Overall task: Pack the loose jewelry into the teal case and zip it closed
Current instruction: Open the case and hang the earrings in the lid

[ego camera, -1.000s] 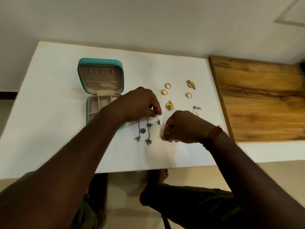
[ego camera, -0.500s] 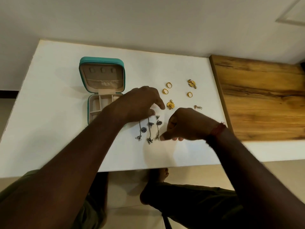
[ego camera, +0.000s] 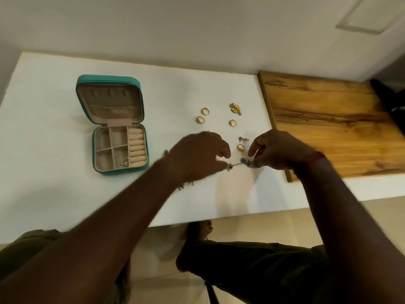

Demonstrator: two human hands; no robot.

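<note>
- Notes right hand (ego camera: 276, 150) pinching one end of silver dangle piece (ego camera: 238, 164) at the fingertips.
- Notes left hand (ego camera: 201, 156) curled, fingertips just beside the other end of the same piece; contact or pinch not determinable through blur.
- Places the piece between the two hands, low over white table (ego camera: 54, 106); lifted or resting, not determinable.
- Places teal case (ego camera: 80, 99) well apart on the outer side of the left hand, lid open, with triangular pendant (ego camera: 124, 163) lying in the compartment nearest the table edge.
- Records further silver pieces (ego camera: 183, 187) partly hidden under the left forearm, and gold rings (ego camera: 205, 110) and gold flower earring (ego camera: 235, 108) beyond both hands.
- Records nearest gold ring (ego camera: 240, 147) and small stud (ego camera: 243, 139) just beyond the gap between the hands.
- Judges the step in hand as securing one silver piece for transfer to the case; most packing not yet done, case unzipped.
- Recommends pinching the stem rather than the charms, and lifting clear before carrying, to avoid dragging across the nearest gold ring.
- Recommends lowering into a free compartment, not onto the pendant.
- Flags likely snagging of charms on the pieces under the forearm.
- Finds no brand, label or writing legible on the case, the jewelry or wooden board (ego camera: 328, 123).
</note>
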